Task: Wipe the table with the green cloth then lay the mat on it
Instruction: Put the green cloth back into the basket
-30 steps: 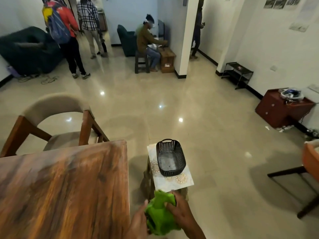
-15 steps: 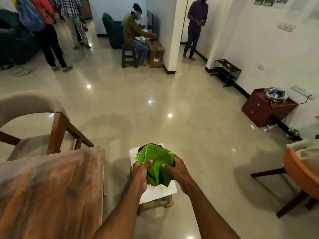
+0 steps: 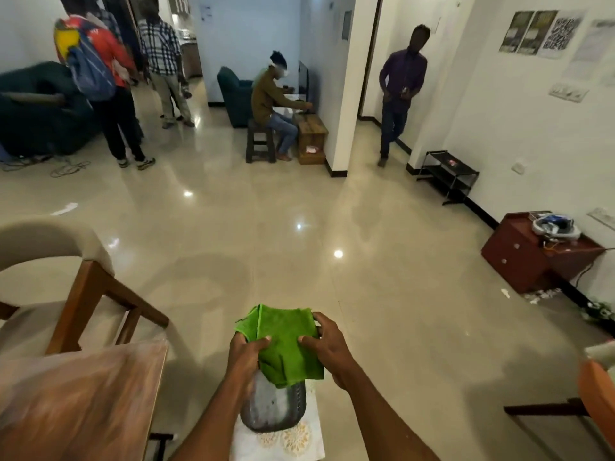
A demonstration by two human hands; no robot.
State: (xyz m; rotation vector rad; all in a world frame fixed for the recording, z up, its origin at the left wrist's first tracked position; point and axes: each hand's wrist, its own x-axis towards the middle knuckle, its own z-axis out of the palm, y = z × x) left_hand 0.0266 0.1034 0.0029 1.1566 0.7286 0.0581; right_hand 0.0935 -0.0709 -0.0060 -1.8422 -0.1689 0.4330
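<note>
Both of my hands hold the green cloth (image 3: 285, 341) in the air at the lower middle of the head view. My left hand (image 3: 244, 356) pinches its left edge and my right hand (image 3: 327, 344) grips its right side. The cloth is folded and partly spread between them. Below it a black plastic basket (image 3: 276, 407) sits on a white mat with a gold pattern (image 3: 283, 442), which lies on a small stool. The wooden table (image 3: 76, 404) fills the lower left corner, to the left of my hands.
A wooden chair with a beige seat (image 3: 66, 294) stands behind the table. An orange chair (image 3: 595, 394) is at the right edge, a red cabinet (image 3: 525, 257) by the right wall. Several people stand or sit at the far side of the shiny tiled floor.
My hands have lifted the cloth higher above the basket and spread it out wider. The view has tilted up, so more of the room shows.
</note>
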